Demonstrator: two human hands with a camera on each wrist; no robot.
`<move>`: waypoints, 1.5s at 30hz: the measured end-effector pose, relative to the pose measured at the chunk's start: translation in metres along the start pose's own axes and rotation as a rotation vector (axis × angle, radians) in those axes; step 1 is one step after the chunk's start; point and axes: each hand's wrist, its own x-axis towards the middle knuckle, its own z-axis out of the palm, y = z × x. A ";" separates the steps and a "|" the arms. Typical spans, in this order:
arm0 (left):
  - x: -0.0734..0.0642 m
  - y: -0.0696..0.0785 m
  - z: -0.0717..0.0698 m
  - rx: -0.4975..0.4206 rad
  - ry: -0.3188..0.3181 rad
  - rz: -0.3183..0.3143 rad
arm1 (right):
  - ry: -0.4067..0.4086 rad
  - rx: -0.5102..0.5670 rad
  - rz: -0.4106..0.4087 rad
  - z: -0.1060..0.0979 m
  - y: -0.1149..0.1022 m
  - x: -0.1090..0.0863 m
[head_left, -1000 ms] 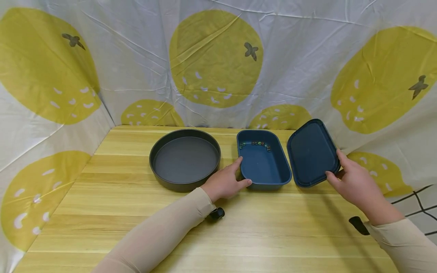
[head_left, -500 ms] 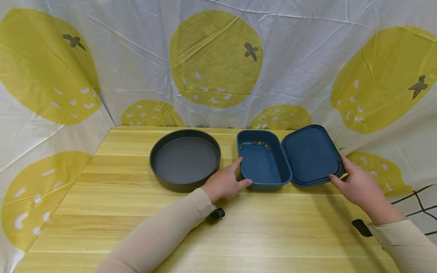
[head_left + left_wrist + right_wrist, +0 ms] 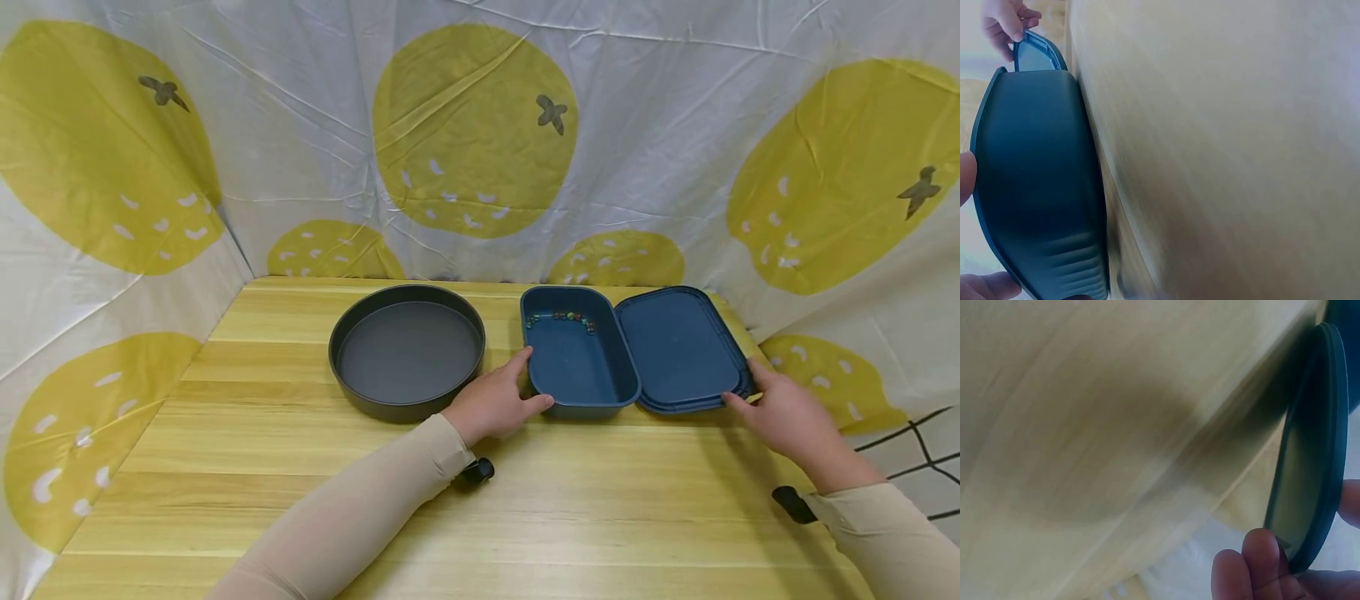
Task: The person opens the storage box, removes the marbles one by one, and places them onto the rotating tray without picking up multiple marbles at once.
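A dark blue rectangular food container [image 3: 581, 362] stands uncovered on the table, its small green and brown beads [image 3: 572, 317] strung along the far inner side. My left hand [image 3: 498, 398] holds its near left corner, thumb on the rim; in the left wrist view the ribbed container wall [image 3: 1072, 259] faces the camera. To the right, my right hand [image 3: 787, 417] pinches the near right corner of the matching blue lid [image 3: 678, 350]. The right wrist view has the lid's edge [image 3: 1334, 425] between thumb and fingers, with that end raised above the wood.
Left of the container stands a round dark grey pan [image 3: 408, 354] with nothing in it, close to my left hand. Behind and beside the wooden table [image 3: 247, 433] hangs a white cloth [image 3: 645, 100] printed with yellow fruit.
My right hand has swung the lid from a steep tilt down to nearly flat, its left edge now right against the container. The left hand and the container stay in place.
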 end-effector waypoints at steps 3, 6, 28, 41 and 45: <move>0.000 0.000 0.000 -0.001 0.000 -0.001 | -0.016 -0.010 0.006 0.001 0.001 0.001; 0.000 0.000 0.001 0.001 0.001 0.001 | -0.038 -0.017 0.010 0.003 0.003 0.002; 0.003 0.000 0.003 0.012 0.001 -0.002 | -0.153 -0.051 0.030 0.009 0.009 0.007; 0.001 0.001 0.002 0.020 0.000 -0.006 | -0.128 -0.048 -0.006 0.006 -0.003 0.009; 0.001 0.000 0.002 0.022 0.002 -0.006 | -0.088 -0.029 -0.025 0.007 -0.013 0.012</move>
